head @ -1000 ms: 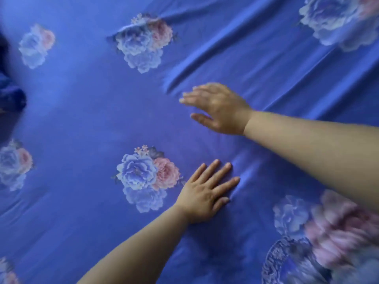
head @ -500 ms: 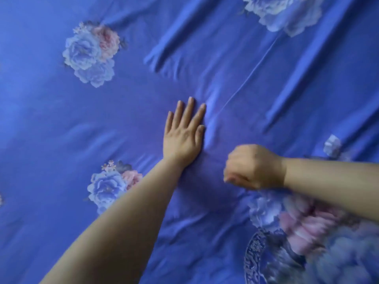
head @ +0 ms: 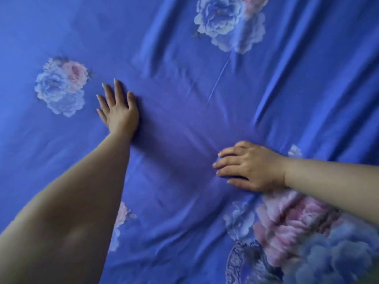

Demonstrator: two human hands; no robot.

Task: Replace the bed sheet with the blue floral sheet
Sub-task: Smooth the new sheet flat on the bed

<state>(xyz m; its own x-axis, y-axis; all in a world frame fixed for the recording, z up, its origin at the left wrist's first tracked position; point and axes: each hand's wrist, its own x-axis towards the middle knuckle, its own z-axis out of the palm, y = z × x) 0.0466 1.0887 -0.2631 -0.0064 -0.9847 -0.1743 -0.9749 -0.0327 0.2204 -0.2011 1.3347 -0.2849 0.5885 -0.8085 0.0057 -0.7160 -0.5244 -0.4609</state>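
Sheet: blue floral sheet [head: 184, 124] spreads across the whole view, covering the bed surface under both hands.
Pattern: clusters of pale blue and pink flowers lie at far left [head: 61, 87], far centre [head: 229, 23] and near right [head: 291, 226]; another cluster shows partly from behind the left forearm.
Creases: long folds run from the far right corner toward the middle; a thin pale crease line runs diagonally just below the far flower cluster; the cloth between the hands looks flatter, with shallow ripples.
Left hand: left hand [head: 119, 113] lies palm down on the sheet, left of centre, just right of the far-left flower cluster; fingers straight and slightly spread, pointing away.
Right hand: right hand [head: 252, 167] rests on the sheet at right, nearer than the left hand, just above the near-right flowers; fingers lie together, gently bent, pointing left, with a small hump of blue cloth under the fingertips; whether they pinch it I cannot tell.
Spacing: hands well apart, both touching the sheet.
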